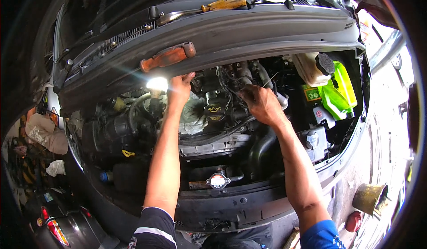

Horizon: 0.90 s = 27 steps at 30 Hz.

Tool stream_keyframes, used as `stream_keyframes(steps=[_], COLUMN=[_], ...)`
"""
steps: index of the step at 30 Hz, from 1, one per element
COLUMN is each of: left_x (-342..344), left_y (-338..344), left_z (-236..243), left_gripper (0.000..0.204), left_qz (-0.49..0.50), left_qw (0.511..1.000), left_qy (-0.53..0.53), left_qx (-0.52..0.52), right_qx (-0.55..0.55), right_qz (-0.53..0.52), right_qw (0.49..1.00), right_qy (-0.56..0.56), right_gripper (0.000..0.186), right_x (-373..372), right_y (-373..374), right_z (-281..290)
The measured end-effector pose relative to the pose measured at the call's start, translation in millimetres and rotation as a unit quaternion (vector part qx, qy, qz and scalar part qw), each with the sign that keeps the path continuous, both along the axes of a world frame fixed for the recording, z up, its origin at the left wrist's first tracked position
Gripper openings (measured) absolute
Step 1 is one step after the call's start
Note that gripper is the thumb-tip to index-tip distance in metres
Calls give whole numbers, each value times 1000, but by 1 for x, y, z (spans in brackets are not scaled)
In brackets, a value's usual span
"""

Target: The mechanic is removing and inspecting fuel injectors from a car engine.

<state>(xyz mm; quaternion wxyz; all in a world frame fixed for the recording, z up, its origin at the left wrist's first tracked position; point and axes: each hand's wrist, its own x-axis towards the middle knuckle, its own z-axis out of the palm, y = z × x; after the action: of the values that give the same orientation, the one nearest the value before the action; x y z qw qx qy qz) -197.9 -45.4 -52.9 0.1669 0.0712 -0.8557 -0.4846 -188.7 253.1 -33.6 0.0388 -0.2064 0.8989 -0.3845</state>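
Observation:
Both my arms reach into an open engine bay. My left hand (179, 88) is at the back of the engine, under the cowl edge, with the thumb raised. Its other fingers are mostly hidden. A bright work light (157, 84) shines beside that wrist. Among hoses and pipes on the right, my right hand (261, 103) has its fingers curled together in a pinch. Whatever they grip is hidden. A thin rod (270, 80) sticks up just behind it. Between the hands sit a black oil filler cap (215, 110) and a crumpled pale cloth (192, 115).
An orange-handled screwdriver (168, 57) rests on the cowl. Behind it lies a yellow-handled tool (223, 4). A white reservoir (310, 69) and bright yellow-green cloth (338, 93) are at right. The radiator cap (218, 181) is in front. A motorbike (66, 222) stands lower left, a bucket (369, 198) lower right.

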Motion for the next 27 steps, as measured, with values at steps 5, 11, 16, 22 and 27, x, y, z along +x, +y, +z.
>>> stream_keyframes(steps=[5,11,16,22,27], left_x=[3,0,11,14,6], left_y=[-2,0,-11,-33,-36], left_z=[-9,-8,1,-23,-62], left_gripper=[39,45,38,26,16], left_qz=[9,18,-11,20,5], left_qw=[999,996,997,969,973], left_qy=[-7,45,-62,-122,-85], left_qx=[-42,-73,-54,-215,-214], right_qx=[10,-13,4,-32,76], right_qz=[-4,-2,-5,-16,48], right_qw=[1000,1000,1000,997,981], right_qy=[7,13,2,68,173], right_gripper=[28,27,27,28,31], right_x=[2,4,5,13,-19], right_y=[0,0,0,-17,-87], right_z=[5,9,17,39,28])
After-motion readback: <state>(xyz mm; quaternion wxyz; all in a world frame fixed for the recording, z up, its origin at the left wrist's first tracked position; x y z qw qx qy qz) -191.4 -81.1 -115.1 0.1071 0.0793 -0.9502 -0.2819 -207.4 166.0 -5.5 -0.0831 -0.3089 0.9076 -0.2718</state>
